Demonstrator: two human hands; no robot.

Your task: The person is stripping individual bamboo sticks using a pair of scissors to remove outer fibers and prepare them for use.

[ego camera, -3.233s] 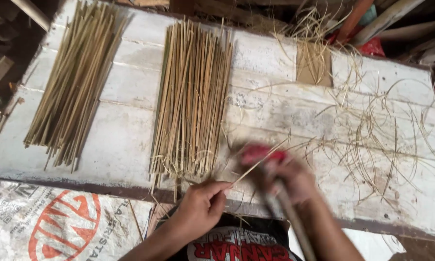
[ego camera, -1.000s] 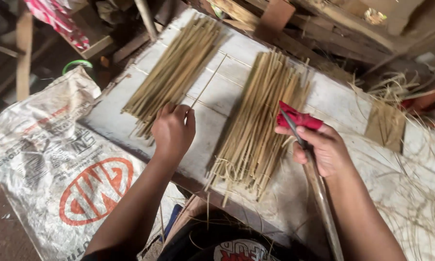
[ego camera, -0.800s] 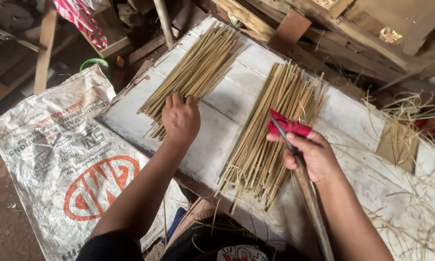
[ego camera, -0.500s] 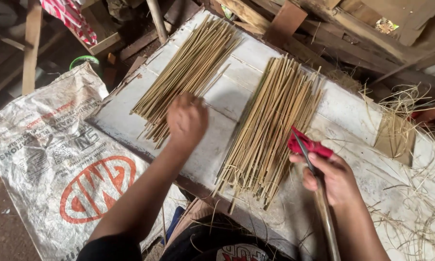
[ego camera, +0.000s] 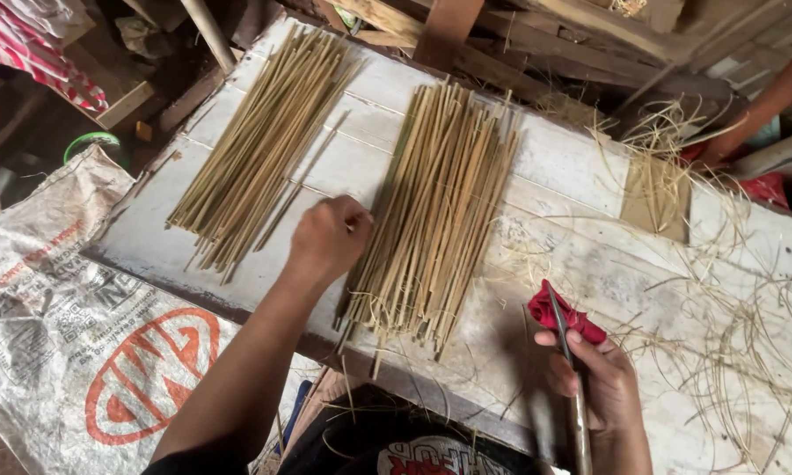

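The single head-worn camera looks steeply down from close above the near edge of the white wooden board (ego camera: 580,264), which runs diagonally across the frame, far edge toward the top.

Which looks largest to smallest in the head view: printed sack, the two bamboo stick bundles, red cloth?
1. Printed sack, though the frame cuts it off.
2 and 3. Left stick bundle and right stick bundle: alike in size, so no ranking.
4. Red cloth, partly hidden in the right hand.
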